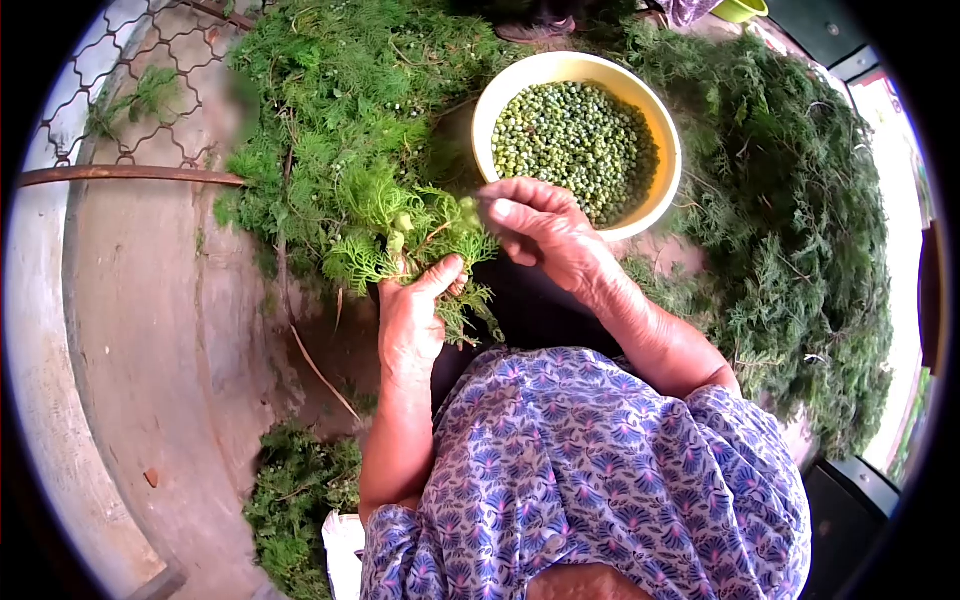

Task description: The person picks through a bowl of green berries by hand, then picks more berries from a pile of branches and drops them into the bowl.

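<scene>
My left hand [415, 310] is closed around a leafy evergreen sprig [365, 225], its thumb pressed over the stems. Flat, fern-like green leaves fan out above and beside the fist, with a few pale green cones among them. At the sprig's right side is my right hand [548, 225], thumb and fingertips drawn together in a pinch. Whatever lies between those fingertips is too blurred to make out. Just beyond this hand stands a yellow tub [661, 205] holding many small round green cones [570, 135].
A large heap of cut evergreen branches [330, 90] lies ahead on the left, another pile [780, 220] on the right. A smaller bunch [295, 500] rests at lower left. Wire mesh [150, 90] with a rusty bar [130, 175] borders the concrete floor [140, 330].
</scene>
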Action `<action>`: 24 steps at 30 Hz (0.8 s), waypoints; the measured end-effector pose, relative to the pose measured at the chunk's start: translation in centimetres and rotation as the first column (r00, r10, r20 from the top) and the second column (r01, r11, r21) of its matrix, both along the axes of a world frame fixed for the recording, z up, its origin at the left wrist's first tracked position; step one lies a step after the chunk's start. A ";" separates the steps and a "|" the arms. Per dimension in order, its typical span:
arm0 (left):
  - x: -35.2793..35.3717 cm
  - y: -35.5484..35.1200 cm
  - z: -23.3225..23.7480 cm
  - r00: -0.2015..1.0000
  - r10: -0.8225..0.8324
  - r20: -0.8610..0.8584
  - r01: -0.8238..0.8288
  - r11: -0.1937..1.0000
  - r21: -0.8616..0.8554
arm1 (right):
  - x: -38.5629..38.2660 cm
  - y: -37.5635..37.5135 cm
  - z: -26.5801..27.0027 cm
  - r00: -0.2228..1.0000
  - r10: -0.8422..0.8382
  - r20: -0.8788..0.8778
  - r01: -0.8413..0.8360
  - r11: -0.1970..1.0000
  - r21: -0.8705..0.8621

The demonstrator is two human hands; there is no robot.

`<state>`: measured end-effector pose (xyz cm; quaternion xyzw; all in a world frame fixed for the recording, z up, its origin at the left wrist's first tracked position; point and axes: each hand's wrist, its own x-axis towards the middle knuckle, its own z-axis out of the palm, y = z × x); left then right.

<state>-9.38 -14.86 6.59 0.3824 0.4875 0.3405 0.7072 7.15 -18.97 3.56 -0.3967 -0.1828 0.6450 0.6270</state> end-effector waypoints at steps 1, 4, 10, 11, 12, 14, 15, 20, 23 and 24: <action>0.0 -0.2 -0.2 0.998 -0.031 0.056 0.029 0.999 0.036 | -0.1 0.1 0.6 0.999 0.046 0.013 -0.046 0.998 -0.041; -0.3 -0.2 -0.7 0.990 -0.128 0.061 0.124 0.991 0.057 | -0.3 0.2 0.7 0.989 0.142 0.053 -0.138 0.988 -0.070; -0.6 -0.2 -0.2 0.987 -0.152 0.055 0.153 0.988 -0.003 | -0.3 -0.1 0.1 0.996 0.074 0.056 -0.069 0.994 -0.085; -0.7 -0.2 -0.5 0.992 -0.093 0.087 0.095 0.995 -0.020 | -0.2 -0.2 -0.2 0.997 0.032 0.077 -0.029 0.999 -0.035; -0.8 -0.1 -0.6 0.993 -0.031 0.118 0.036 0.999 -0.039 | -0.1 -0.3 -0.4 0.995 -0.010 0.096 0.008 1.000 0.016; -0.4 -0.4 0.1 0.999 -0.052 -0.011 0.052 0.998 -0.027 | 0.0 -0.6 -0.1 0.988 -0.015 0.153 0.016 1.000 -0.001; 0.0 -0.3 0.1 0.999 0.025 0.037 -0.026 0.999 0.019 | -0.1 -0.8 0.0 0.968 -0.016 0.250 0.014 1.000 0.010; 0.6 0.3 -0.5 0.984 0.167 0.053 -0.167 0.986 -0.015 | -0.7 -0.9 -0.7 0.722 -0.132 0.679 -0.007 0.980 0.198; 0.8 0.5 -0.7 0.982 0.187 0.017 -0.186 0.982 -0.035 | -1.5 -0.9 -0.8 0.706 -0.177 0.685 0.006 0.969 0.245; 0.8 0.7 -0.7 0.987 0.158 -0.016 -0.158 0.986 -0.045 | -1.5 -0.8 -0.9 0.716 -0.196 0.670 0.023 0.966 0.258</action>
